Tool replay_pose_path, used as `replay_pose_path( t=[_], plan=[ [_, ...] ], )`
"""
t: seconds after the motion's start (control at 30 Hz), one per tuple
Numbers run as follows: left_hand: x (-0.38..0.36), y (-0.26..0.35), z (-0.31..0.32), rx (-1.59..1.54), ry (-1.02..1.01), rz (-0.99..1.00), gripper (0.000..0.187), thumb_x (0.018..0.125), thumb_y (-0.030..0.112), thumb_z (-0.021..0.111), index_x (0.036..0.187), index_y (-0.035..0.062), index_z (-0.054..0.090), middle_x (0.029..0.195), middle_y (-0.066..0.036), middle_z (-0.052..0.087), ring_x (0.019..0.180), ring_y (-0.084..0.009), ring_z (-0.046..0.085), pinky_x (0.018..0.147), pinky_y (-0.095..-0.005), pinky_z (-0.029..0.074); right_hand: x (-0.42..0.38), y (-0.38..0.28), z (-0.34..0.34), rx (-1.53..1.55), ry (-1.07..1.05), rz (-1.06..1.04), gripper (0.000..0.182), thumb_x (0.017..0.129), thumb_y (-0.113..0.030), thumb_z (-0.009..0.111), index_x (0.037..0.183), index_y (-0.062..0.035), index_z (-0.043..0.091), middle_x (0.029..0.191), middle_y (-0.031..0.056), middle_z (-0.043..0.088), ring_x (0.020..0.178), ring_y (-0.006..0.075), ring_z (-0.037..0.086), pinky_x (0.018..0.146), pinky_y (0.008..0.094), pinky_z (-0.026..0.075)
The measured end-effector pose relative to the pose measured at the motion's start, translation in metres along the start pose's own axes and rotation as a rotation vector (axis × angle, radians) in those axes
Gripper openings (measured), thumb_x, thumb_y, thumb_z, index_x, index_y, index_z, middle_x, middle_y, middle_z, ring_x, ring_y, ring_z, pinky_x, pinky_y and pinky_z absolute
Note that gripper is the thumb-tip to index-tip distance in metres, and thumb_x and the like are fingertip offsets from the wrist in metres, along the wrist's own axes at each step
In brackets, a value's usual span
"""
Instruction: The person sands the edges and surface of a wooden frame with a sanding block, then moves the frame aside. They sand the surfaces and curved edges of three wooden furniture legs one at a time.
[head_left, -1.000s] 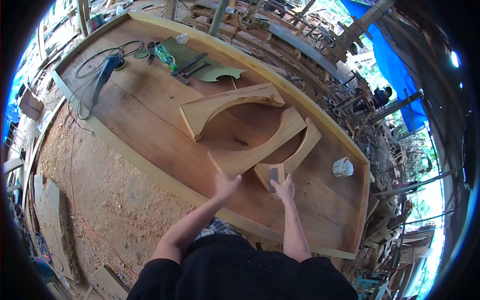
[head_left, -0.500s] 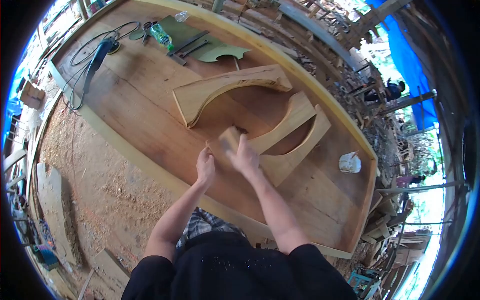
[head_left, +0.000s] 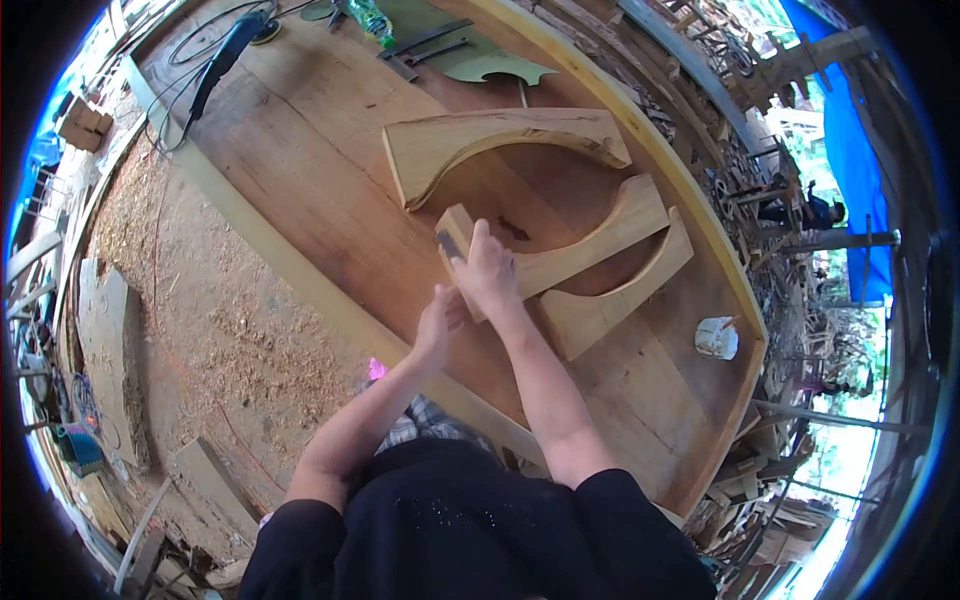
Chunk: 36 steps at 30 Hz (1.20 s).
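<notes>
A wooden block (head_left: 457, 225) with a dark mark on its side is held in my right hand (head_left: 488, 268), fingers wrapped round it. My left hand (head_left: 436, 325) is just to the left and below, near the end of a wooden piece; its fingers are partly hidden and its hold is unclear. The curved wooden piece (head_left: 590, 242) runs from beneath my right hand toward the right. Beside it lies a second curved piece (head_left: 615, 305). Above both hands rests a larger arched piece (head_left: 450, 140) on the brown wooden surface (head_left: 300, 190).
A power tool (head_left: 228, 58) with a cord lies at the upper left. Near it are a green bottle (head_left: 371, 20), metal squares (head_left: 430, 42) and a green sheet (head_left: 490, 62). A white container (head_left: 716, 338) stands at right. A raised edge (head_left: 270, 250) borders the surface. A distant person (head_left: 822, 212) is at right.
The view has shifted, so the surface and pieces appear higher and further right. The block is now tilted differently in my right hand, and my left hand appears closer to the right wrist.
</notes>
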<state>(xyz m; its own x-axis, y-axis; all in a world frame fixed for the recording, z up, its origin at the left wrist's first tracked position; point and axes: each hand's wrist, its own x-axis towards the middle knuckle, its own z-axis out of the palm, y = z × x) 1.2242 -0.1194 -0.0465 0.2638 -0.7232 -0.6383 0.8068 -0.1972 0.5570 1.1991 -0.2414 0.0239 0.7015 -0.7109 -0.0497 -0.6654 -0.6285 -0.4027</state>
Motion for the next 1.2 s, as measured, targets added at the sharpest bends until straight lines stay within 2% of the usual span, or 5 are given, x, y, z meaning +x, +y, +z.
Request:
replay_pose_path(
  t=[0.27, 0.63, 0.73, 0.97, 1.2],
  plan=[
    [0.01, 0.003, -0.024, -0.225, -0.017, -0.074, 0.069, 0.099, 0.062, 0.028, 0.146, 0.0125, 0.041, 0.131, -0.006, 0.055, 0.113, -0.0192, 0.056, 0.1, -0.0368, 0.04, -0.089, 0.001, -0.02, -0.022, -0.176, 0.277, 0.055, 0.084, -0.027, 0.07, 0.121, 0.0001, 0.04, 0.108, 0.0284, 0.062, 0.096, 0.0452, 0.063, 0.084, 0.0553, 0.047],
    [0.005, 0.005, -0.023, -0.16, -0.156, 0.006, 0.065, 0.1, 0.06, 0.028, 0.149, 0.0178, 0.038, 0.133, 0.004, 0.054, 0.115, -0.01, 0.05, 0.097, -0.0305, 0.034, -0.069, 0.0, -0.007, -0.018, -0.104, 0.159, 0.053, 0.08, -0.026, 0.073, 0.112, 0.0017, 0.042, 0.101, 0.0281, 0.063, 0.099, 0.0456, 0.061, 0.083, 0.0556, 0.047],
    [0.007, 0.001, -0.019, -0.099, -0.111, 0.01, 0.069, 0.1, 0.061, 0.025, 0.15, 0.0154, 0.035, 0.145, -0.011, 0.045, 0.134, -0.0269, 0.039, 0.109, -0.0449, 0.027, -0.062, -0.006, -0.014, -0.055, -0.093, 0.146, 0.052, 0.082, -0.026, 0.072, 0.113, 0.0016, 0.042, 0.103, 0.0281, 0.063, 0.097, 0.0453, 0.062, 0.081, 0.0555, 0.047],
    [0.009, -0.003, -0.025, -0.074, -0.095, 0.015, 0.066, 0.1, 0.06, 0.027, 0.146, 0.0152, 0.042, 0.138, -0.006, 0.051, 0.122, -0.021, 0.047, 0.102, -0.0386, 0.033, 0.004, -0.019, 0.002, -0.007, -0.109, 0.133, 0.064, 0.08, -0.026, 0.074, 0.125, 0.0044, 0.039, 0.099, 0.0283, 0.064, 0.093, 0.0466, 0.062, 0.08, 0.0542, 0.048],
    [0.012, 0.02, -0.027, -0.071, 0.101, 0.045, 0.06, 0.101, 0.053, 0.038, 0.145, 0.0134, 0.043, 0.138, -0.004, 0.05, 0.116, -0.018, 0.049, 0.098, -0.0351, 0.037, -0.133, 0.021, -0.055, -0.08, -0.356, 0.37, 0.06, 0.081, -0.03, 0.072, 0.122, 0.0014, 0.04, 0.103, 0.0274, 0.063, 0.097, 0.0437, 0.063, 0.082, 0.0537, 0.049]
  ],
)
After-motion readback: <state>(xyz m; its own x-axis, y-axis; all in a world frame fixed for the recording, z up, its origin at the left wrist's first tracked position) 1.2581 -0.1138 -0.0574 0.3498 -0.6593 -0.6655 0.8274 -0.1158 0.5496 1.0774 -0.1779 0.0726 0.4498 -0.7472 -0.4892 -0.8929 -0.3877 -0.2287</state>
